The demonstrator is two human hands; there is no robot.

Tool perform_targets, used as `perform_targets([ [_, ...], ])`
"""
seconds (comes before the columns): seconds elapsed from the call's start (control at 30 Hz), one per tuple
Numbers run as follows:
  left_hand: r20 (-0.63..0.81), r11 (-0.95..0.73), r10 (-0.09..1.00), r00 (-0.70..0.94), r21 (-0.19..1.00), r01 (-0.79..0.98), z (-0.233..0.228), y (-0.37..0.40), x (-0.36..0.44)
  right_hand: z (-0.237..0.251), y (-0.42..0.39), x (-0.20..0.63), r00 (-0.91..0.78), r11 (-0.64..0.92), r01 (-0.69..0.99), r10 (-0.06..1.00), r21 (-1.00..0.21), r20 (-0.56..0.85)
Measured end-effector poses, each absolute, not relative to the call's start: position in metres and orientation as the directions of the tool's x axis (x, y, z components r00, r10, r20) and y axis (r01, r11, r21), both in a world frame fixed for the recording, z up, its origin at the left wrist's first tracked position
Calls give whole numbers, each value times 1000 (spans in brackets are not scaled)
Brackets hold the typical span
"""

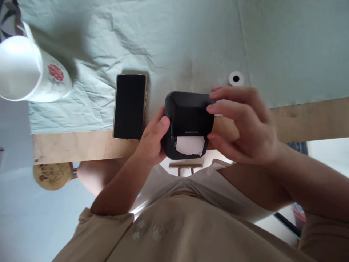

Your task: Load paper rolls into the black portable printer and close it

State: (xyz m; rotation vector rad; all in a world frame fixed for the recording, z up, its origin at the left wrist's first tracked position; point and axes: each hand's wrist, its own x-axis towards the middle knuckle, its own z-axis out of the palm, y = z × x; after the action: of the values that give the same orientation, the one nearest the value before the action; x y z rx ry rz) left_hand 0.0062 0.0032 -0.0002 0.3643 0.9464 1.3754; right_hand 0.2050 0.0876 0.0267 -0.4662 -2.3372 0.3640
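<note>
- The left hand [152, 140] grasps the left side of a small black printer [188, 122], thumb pressed on its top edge.
- The right hand [242, 125] grips the printer's right side with curled fingertips.
- The printer sits at the picture's centre, over the wooden table edge [308, 118]; a torn strip of white paper [190, 145] sticks out of its slot at 6 o'clock.
- A dark phone [129, 105] lies just beside the printer at 9 o'clock, on the pale green cloth [191, 40].
- A white paper roll [236, 78] stands near at 1 o'clock.
- A white flowered cup [29, 72] stands well apart at 10 o'clock.
</note>
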Motion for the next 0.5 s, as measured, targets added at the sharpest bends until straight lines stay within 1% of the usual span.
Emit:
perform_targets([
  [0.07, -407, 223, 908, -101, 671, -707, 0, 5, 7, 20, 87, 200, -716, 899, 227, 415, -375, 561],
  [0.13, -441, 221, 888, -127, 652, -725, 0, 6, 8, 18, 90, 196, -739, 897, 230, 413, -377, 532],
  [0.2, -457, 213, 871, -179, 681, -701, -1, 7, 8, 20, 93, 193, -756, 897, 213, 402, -388, 516],
  [0.37, -471, 169, 792, -389, 780, -602, -4, 5, 5, 30, 97, 188, -778, 894, 177, 383, -411, 498],
  [0.43, -473, 158, 770, -429, 792, -589, -4, 5, 5, 32, 97, 187, -783, 894, 184, 384, -408, 489],
  [0.5, -478, 163, 768, -426, 789, -593, -4, 6, 5, 33, 98, 188, -776, 904, 204, 383, -376, 501],
])
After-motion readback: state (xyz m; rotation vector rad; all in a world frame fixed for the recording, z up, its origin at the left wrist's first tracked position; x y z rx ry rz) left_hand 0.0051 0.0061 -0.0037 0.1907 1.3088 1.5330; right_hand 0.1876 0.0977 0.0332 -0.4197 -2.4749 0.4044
